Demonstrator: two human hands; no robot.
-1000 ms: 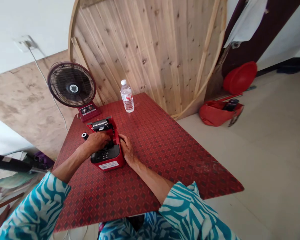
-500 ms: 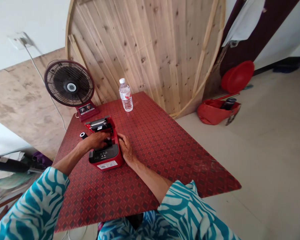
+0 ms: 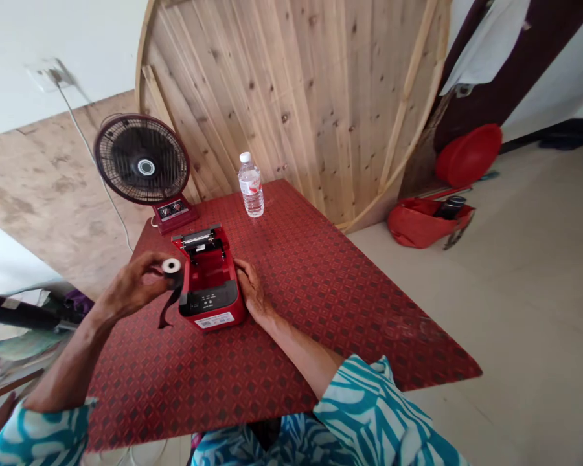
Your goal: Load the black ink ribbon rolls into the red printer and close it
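On the table, a small red-and-black printer (image 3: 208, 301) has its lid (image 3: 199, 241) raised, and its red inner compartment shows. My left hand (image 3: 135, 285) is just left of it, with thumb and fingers closed round a small paper roll (image 3: 171, 266). The roll has a white end with a dark core hole and a black outer side. A loose black strip (image 3: 168, 310) hangs below it, beside the printer. My right hand (image 3: 251, 288) rests against the printer's right side, fingers along its wall and holding nothing else.
A table fan (image 3: 146, 167) stands at the back left corner of the red patterned table (image 3: 320, 298). A water bottle (image 3: 251, 186) is upright near the back edge. Behind leans a round wooden board (image 3: 291, 97). A red bag (image 3: 412, 223) lies on the floor.
My left hand has come out of the printer's compartment and moved left to the paper roll. The black strip now shows. My right hand stays on the printer's side.
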